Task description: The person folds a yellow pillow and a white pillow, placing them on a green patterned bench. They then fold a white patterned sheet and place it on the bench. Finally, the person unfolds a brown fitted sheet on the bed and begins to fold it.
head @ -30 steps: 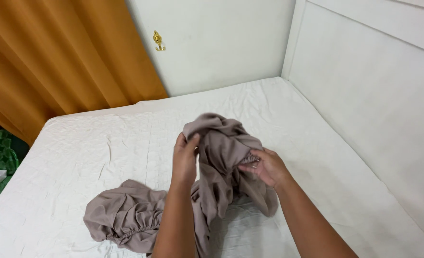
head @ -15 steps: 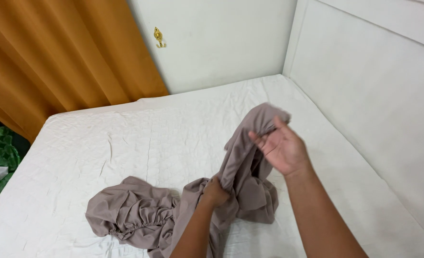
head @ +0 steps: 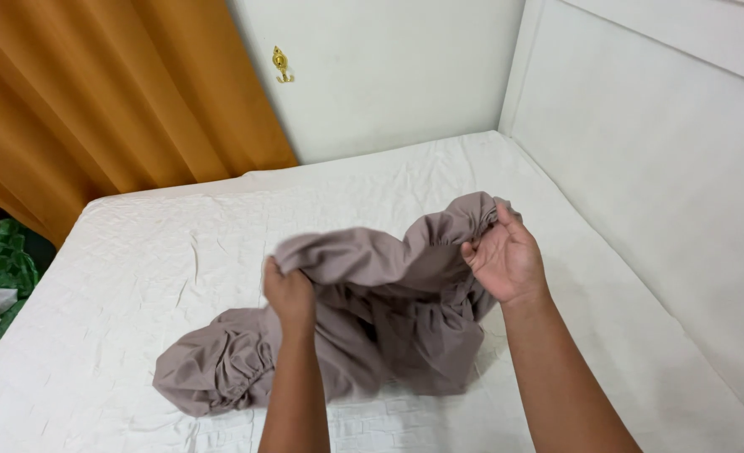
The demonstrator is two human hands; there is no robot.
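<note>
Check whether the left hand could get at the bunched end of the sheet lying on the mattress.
Probably yes. The bunched end lies uncovered on the mattress beside the left hand, though that hand already grips the sheet.

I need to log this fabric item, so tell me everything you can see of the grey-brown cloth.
The grey-brown cloth is a soft, matte, wrinkled fabric with gathered, elastic-looking edges. The left hand and right hand grip its top edge, stretched between them. The rest hangs down, its bunched end lying on the white mattress.
</note>
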